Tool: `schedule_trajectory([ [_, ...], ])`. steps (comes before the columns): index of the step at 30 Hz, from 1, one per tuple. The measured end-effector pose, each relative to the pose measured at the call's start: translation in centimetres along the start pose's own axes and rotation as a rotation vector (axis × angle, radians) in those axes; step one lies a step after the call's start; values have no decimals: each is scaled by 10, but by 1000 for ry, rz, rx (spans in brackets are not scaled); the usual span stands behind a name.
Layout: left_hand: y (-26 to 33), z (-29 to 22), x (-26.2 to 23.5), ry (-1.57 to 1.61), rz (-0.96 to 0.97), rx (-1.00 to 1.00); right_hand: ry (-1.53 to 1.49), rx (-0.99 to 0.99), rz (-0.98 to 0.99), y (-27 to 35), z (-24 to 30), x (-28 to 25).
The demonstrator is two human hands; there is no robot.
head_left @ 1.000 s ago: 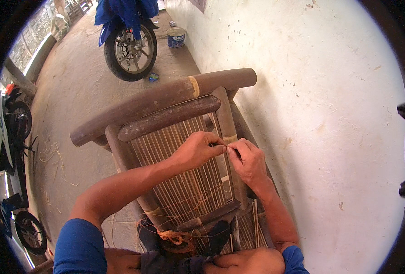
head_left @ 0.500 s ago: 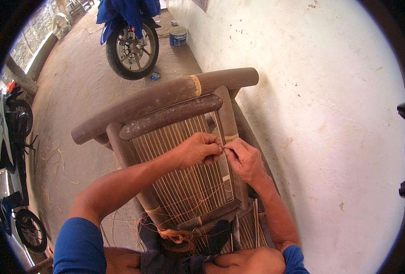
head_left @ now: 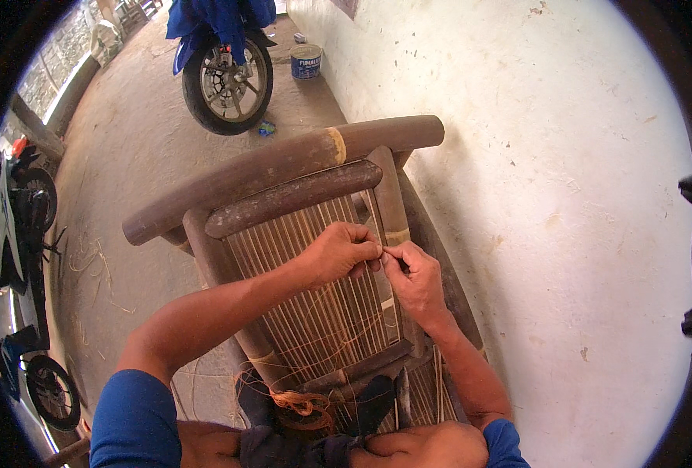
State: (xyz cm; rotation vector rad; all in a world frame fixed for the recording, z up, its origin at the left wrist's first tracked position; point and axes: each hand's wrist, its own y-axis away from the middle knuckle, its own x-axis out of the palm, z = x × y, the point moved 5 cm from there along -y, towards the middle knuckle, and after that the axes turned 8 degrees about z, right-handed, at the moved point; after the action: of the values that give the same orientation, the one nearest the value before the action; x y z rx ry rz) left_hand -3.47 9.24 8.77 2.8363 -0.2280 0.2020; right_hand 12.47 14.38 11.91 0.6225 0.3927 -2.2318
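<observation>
My left hand [head_left: 344, 253] and my right hand [head_left: 413, 279] meet fingertip to fingertip over the right side of a brown bamboo chair frame [head_left: 264, 181]. Both are closed in a pinch, and what lies between the fingers is too small to make out. Under them, thin lengthwise slats [head_left: 315, 327] fill the frame. Fine orange strands cross the lower slats and lead toward a loose bundle of orange twine [head_left: 303, 402] near my legs. A thick curved bamboo rail [head_left: 229, 187] forms the far end of the frame.
A pale wall [head_left: 564, 195] rises close on the right. Beyond the frame stand a motorcycle wheel [head_left: 229, 90] under blue covering and a blue tin [head_left: 306, 62]. More motorcycles [head_left: 49, 394] line the left edge. Loose fibres [head_left: 100, 269] lie on the concrete floor.
Both hands stay pinched together at nearly the same spot. The right hand's fingers and wrist have shifted slightly, and the whole view has moved a little.
</observation>
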Motion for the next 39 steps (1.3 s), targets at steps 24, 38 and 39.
schedule_trajectory([
  [24,11,0,2,19,-22,31,255,-188,-110,0,14,1],
  [38,15,-2,3,-129,-65,80,391,-262,-124,6,21,2],
  [39,16,-3,3,-168,-73,83,393,-251,-118,6,21,3],
])
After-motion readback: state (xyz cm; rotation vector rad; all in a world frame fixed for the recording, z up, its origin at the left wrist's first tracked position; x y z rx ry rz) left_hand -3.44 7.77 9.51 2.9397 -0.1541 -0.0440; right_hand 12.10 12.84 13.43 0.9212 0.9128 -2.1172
